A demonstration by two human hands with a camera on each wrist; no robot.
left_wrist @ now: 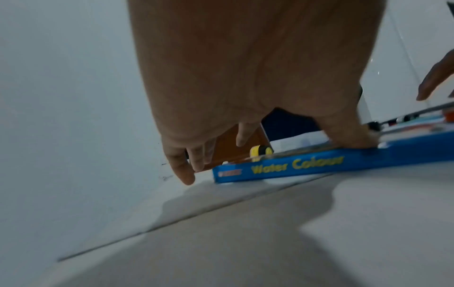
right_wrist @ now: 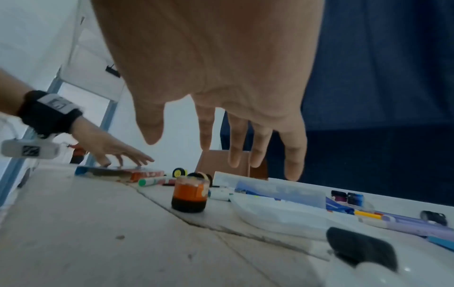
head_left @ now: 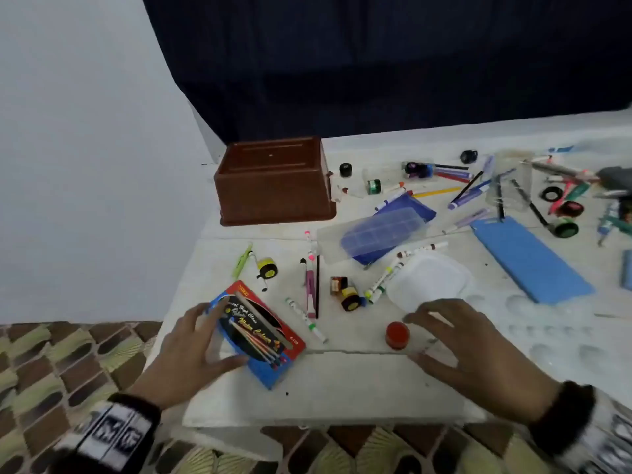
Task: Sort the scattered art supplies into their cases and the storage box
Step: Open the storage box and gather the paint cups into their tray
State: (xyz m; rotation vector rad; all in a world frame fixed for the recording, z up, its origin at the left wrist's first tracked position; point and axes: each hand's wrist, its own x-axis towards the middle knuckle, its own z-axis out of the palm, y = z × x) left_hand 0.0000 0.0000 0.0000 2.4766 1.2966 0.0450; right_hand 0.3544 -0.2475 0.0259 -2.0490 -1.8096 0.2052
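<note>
Under left hand [head_left: 191,350]: flat blue-red box [head_left: 260,333], "Water Colours" lettering, seemingly closed.

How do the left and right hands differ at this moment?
The left hand rests on the water colour box, thumb pressing its top; the right hand hangs above the table, touching nothing, near the red paint jar. Both have spread, straight fingers and hold nothing.
</note>
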